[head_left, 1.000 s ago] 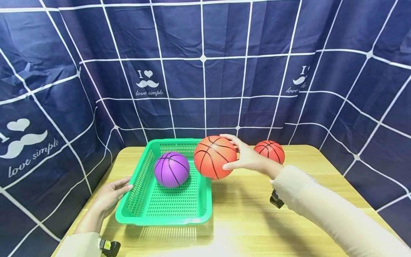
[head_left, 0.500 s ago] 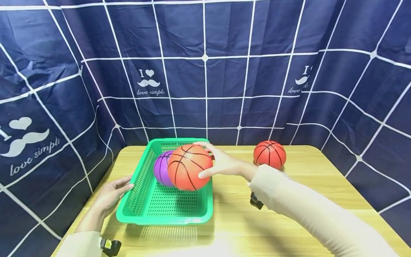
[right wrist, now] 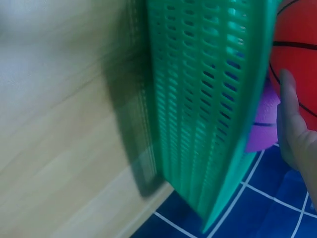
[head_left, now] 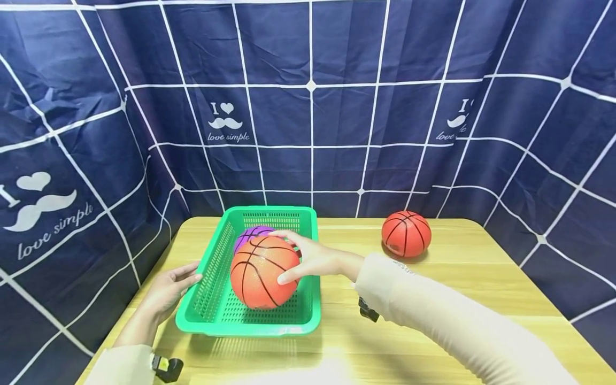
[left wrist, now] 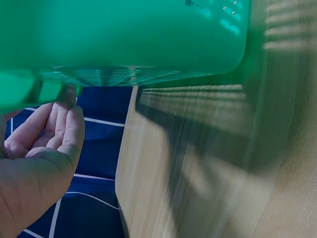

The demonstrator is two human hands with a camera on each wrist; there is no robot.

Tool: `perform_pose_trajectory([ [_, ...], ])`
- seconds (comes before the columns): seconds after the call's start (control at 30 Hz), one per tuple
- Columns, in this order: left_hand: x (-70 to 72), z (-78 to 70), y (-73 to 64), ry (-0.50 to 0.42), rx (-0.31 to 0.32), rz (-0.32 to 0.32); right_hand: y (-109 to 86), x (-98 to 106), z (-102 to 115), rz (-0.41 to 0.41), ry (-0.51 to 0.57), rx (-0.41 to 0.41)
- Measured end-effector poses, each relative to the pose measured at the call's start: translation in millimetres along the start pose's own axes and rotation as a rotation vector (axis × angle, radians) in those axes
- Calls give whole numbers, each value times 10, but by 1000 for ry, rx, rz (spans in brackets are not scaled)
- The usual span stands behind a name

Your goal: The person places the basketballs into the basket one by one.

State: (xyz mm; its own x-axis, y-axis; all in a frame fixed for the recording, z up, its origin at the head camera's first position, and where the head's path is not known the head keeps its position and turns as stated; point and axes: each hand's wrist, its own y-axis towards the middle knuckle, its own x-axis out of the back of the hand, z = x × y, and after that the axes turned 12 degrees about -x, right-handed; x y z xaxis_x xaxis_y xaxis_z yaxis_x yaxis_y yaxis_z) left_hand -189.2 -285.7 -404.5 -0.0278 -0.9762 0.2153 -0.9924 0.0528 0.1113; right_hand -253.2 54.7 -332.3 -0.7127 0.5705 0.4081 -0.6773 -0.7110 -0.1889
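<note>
In the head view my right hand (head_left: 315, 261) grips an orange toy basketball (head_left: 263, 278) from its right side, with the thumb on the near face. The ball is over the inside of a green plastic basket (head_left: 250, 330) and partly covers a purple basketball (head_left: 250, 233) in it. My left hand (head_left: 168, 289) holds the basket's left rim. In the left wrist view the fingers (left wrist: 72, 124) of that hand reach up under the rim. The right wrist view shows the orange ball (right wrist: 302, 29) above the basket's slotted side wall (right wrist: 198, 89).
A red basketball (head_left: 406, 233) rests on the wooden table (head_left: 409, 299), toward the back right. Blue curtains with white grid lines (head_left: 346, 117) surround the table on the back and sides. Dark wrist cameras (head_left: 167, 369) are worn on both arms.
My right hand has carried the orange basketball left and down, from beside the basket's right rim to over its inside, now hiding much of the purple ball. The left hand stays on the rim.
</note>
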Motion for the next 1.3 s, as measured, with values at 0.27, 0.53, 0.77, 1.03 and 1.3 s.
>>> perform_pose_trajectory([
  [0.27,0,8,11,26,7,-8,61,-135,-55,51,38,-53],
  [0.53,9,21,8,14,10,-12,138,-242,-40,78,27,-92],
  [0.77,7,10,5,4,9,-12,196,-271,-45,63,-28,-102],
  [1.03,9,12,7,-1,1,-16,300,-325,-28,43,-86,-86],
  [1.3,1,15,12,-3,1,-21,401,-407,16,31,-121,-2],
])
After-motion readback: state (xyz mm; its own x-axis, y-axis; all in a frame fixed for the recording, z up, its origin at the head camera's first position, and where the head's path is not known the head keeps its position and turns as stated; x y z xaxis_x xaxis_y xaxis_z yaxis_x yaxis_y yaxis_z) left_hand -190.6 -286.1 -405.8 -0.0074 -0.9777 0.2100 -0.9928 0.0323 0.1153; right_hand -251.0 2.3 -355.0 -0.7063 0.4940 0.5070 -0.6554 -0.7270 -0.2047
